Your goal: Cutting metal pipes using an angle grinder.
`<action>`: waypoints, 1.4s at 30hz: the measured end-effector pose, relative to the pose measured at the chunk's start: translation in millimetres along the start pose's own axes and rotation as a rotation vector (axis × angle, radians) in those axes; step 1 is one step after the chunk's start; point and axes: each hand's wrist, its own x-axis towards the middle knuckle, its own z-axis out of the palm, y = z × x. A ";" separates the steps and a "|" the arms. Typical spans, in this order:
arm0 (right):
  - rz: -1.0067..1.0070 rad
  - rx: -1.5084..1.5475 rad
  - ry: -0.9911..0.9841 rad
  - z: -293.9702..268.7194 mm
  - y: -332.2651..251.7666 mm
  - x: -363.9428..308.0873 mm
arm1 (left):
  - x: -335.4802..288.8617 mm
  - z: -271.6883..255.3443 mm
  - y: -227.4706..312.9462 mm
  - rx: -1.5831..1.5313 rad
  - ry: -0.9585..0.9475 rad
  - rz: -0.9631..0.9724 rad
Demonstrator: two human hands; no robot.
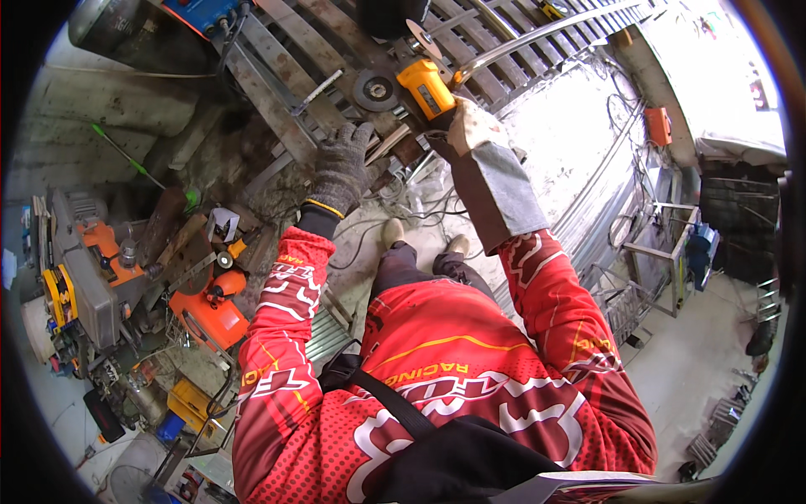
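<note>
My right hand (483, 134), in a pale leather work glove with a long grey cuff, is wrapped round a yellow angle grinder (426, 88). The grinder is over a slatted metal bench (290, 71). A round grey disc (375, 90) shows at its left, and a thin brownish disc (422, 39) stands beyond it; I cannot tell which is fitted to the grinder. Wearing a dark grey knitted glove, my left hand (342, 160) lies at the bench's near edge with its fingers stretched forward, holding nothing I can see. A short metal rod (317, 91) rests on the slats ahead of it.
Orange power tools (210, 311) and a grey case (88, 286) crowd the left side. A blue machine (201, 13) with cables stands at the far left of the bench. Long metal profiles (592, 197) and loose cables lie on the right. Farther right is a metal frame (672, 252).
</note>
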 end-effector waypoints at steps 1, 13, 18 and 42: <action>0.040 0.052 -0.138 -6.2 0.8 -2.2 | -5.4 0.8 -6.1 -0.004 0.020 -0.003; -0.300 -0.859 -0.088 52.3 -99.9 -178.0 | 1.2 -21.9 1.9 -0.035 0.199 0.144; -0.316 -0.287 -0.240 34.6 -123.9 -228.5 | -44.9 -10.1 102.0 -0.928 -0.003 0.329; -0.350 0.036 0.094 -72.0 -133.1 -285.9 | -83.7 1.7 313.3 -1.257 -0.760 -0.060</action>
